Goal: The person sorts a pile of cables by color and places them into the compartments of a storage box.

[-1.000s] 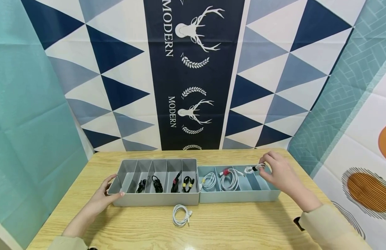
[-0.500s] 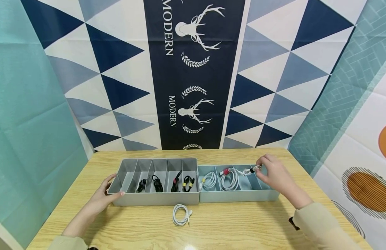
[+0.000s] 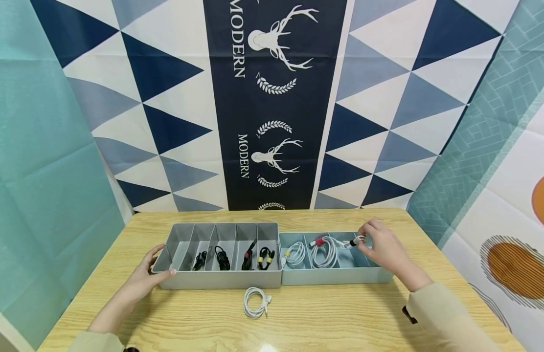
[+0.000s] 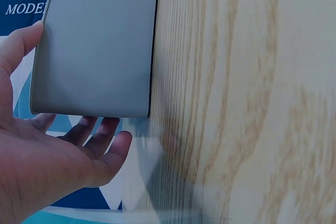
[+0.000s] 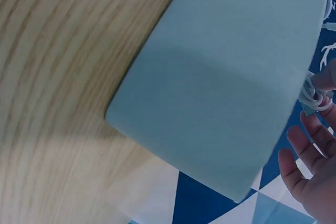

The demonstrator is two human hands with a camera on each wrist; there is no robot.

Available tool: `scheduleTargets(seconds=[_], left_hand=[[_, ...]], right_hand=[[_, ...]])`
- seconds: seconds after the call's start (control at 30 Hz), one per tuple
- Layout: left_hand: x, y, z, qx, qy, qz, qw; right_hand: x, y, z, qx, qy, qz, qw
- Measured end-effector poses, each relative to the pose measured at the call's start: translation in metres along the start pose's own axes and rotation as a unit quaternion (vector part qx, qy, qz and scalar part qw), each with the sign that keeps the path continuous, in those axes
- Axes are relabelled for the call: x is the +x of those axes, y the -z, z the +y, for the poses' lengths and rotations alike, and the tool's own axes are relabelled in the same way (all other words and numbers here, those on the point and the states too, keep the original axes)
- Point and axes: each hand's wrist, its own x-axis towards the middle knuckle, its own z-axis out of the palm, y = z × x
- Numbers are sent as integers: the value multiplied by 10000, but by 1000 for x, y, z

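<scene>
A pale wooden table (image 3: 325, 313) with a strong grain fills the near space. It is hemmed in by hung cloths — teal on the left, a navy banner with white stag heads and the word MODERN in the middle, blue and white triangles on either side of it, and a teal brick pattern with orange ovals on the right.

Two divided trays stand end to end, touching. The grey tray (image 3: 219, 279) holds black cables in its middle slots; the blue tray (image 3: 338, 276) holds coiled white ones in its left slots.

The left hand (image 3: 146, 278) rests against the grey tray's left end, thumb on the front corner, fingers straight along the side wall — it grips nothing.

The right hand (image 3: 384, 249) hovers over the blue tray's right half, pinching a small white cable (image 3: 353, 241) with a black tie just above a slot.

A loose white coil (image 3: 256, 302) lies on the table in front of the trays, near where they meet.
</scene>
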Motion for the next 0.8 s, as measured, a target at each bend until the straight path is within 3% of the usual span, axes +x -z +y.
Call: scheduleTargets(seconds=[0.8], left_hand=[[3, 1, -3, -64, -30, -29, 10000]], right_hand=[[-2, -17, 1, 133, -163, -844, 9962]])
